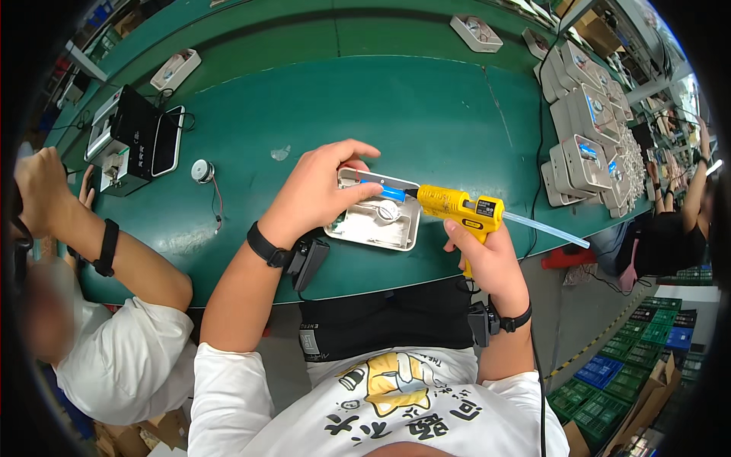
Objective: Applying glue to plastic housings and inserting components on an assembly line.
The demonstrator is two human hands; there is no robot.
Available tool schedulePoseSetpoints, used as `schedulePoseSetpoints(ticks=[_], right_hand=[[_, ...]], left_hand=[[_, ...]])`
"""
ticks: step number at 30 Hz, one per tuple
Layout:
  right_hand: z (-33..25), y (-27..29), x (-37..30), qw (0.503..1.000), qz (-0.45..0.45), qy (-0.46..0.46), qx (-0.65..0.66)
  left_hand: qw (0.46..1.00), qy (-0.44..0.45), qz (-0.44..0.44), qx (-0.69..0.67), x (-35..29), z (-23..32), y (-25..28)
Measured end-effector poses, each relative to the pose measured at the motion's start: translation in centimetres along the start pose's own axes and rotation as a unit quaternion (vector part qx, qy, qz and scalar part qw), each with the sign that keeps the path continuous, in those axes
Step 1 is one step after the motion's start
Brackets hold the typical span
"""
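An open white plastic casing (367, 238) lies on the green table before me, with white parts and thin wires inside. Across its far part sits a blue cylindrical battery (394, 193). My left hand (318, 184) reaches over the casing's left side, its thumb pressed on the battery's left end and its index finger stretched beyond the far wall. In my right hand (493, 257) is a yellow hot glue gun (449, 201), gripped by its handle. Its dark nozzle points left, at the battery's right end. A clear glue stick (548, 229) sticks out of the gun's back.
A small round motor with wires (202, 171) lies to the left, near a black boxy device (126, 141). Stacked white casings (579, 164) fill the table's right end. More casings (477, 34) lie on the far green strip. A co-worker's arm (145, 255) rests at the left.
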State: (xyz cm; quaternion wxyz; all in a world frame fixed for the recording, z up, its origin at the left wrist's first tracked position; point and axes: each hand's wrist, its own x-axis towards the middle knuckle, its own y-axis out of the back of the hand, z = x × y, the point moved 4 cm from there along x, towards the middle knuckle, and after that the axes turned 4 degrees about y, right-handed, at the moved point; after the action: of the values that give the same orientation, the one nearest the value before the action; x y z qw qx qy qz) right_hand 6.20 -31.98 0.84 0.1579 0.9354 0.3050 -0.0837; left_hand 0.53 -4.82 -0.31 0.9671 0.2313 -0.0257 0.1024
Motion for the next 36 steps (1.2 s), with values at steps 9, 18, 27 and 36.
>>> schedulePoseSetpoints(ticks=[9, 18, 27, 36], right_hand=[[-0.5, 0.4, 1.4, 0.997, -0.029, 0.007, -0.066], [1.5, 0.9, -1.1, 0.998, 0.010, 0.059, 0.000], [1.7, -0.5, -0.1, 0.992, 0.043, 0.022, 0.113], [4.1, 0.6, 1.6, 0.992, -0.015, 0.051, 0.118]], left_hand=[[0.997, 0.017, -0.071, 0.003, 0.4, -1.3, 0.4], [0.997, -0.068, -0.033, -0.004, -0.3, -2.6, -1.0], [0.996, 0.002, -0.087, 0.020, -1.0, -2.7, 0.0], [0.995, -0.002, -0.096, 0.019, 0.0, -2.9, -0.3]])
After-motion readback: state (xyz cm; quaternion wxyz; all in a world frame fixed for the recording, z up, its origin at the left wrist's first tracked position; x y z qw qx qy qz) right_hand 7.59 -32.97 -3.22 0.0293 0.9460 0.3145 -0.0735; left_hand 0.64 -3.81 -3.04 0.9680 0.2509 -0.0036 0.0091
